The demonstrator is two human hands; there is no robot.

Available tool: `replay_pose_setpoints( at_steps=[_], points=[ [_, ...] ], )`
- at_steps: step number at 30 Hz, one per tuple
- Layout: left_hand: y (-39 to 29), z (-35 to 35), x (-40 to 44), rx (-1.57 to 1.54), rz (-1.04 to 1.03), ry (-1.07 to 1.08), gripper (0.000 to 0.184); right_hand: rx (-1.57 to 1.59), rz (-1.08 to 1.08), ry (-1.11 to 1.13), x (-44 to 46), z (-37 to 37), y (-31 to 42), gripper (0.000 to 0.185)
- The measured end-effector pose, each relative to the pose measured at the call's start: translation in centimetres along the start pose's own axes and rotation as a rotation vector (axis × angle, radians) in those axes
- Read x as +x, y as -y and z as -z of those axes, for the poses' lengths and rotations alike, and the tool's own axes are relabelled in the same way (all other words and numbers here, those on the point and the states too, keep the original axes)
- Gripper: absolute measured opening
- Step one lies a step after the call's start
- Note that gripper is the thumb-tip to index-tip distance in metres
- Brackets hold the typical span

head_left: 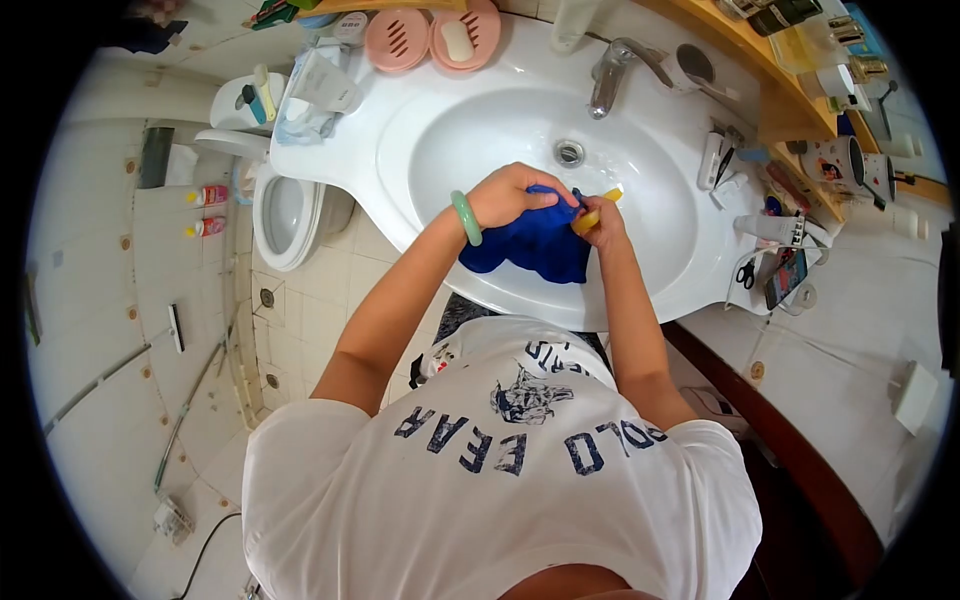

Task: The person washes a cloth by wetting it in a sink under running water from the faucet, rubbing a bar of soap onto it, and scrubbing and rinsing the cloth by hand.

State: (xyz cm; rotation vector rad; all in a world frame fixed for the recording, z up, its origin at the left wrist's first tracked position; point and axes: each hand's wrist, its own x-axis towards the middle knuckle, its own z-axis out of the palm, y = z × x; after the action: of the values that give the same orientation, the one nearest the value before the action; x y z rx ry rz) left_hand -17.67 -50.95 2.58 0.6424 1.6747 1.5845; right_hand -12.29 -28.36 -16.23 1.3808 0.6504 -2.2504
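Over the front of the white sink (440,150), my left hand (505,195) grips the upper edge of a deep blue cloth (530,245). A pale green bangle circles my left wrist. Just to the right, my right hand (604,222) is closed around a yellow bar (585,222) that looks like soap, held against the cloth's upper right corner. The cloth hangs in folds from my hands into the basin. Its exact kind cannot be made out, and my right fingers partly cover the bar.
A chrome faucet (606,88) rises behind the drain (569,152). Pink soap dishes (396,40) stand at the back left, one with a white soap bar (457,42). Scissors (746,273) and a phone (786,278) lie at right. A toilet (290,218) stands left.
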Motion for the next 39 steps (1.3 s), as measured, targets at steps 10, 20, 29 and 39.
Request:
replay_pose_setpoints(
  at_steps=[10,20,29,39],
  points=[
    [-8.3,2.6,0.0,0.103,-0.091,0.145,0.020,-0.121,0.104,0.277,-4.6,-5.0,1.5,0.019],
    [-5.7,3.8,-5.6,0.273,-0.026,-0.163,0.029,-0.094,0.650,0.095,-14.1,-3.3,1.7,0.030],
    [13.1,-1.4,-6.8,0.640,0.147,0.172,0.037,-0.507,0.337,-0.154,-6.7,7.0,-3.1,0.024],
    [10.4,-2.1,-2.4,0.967,0.660,-0.303,0.043,-1.684,1.309,-0.328,-7.2,1.7,-2.4,0.052]
  ],
)
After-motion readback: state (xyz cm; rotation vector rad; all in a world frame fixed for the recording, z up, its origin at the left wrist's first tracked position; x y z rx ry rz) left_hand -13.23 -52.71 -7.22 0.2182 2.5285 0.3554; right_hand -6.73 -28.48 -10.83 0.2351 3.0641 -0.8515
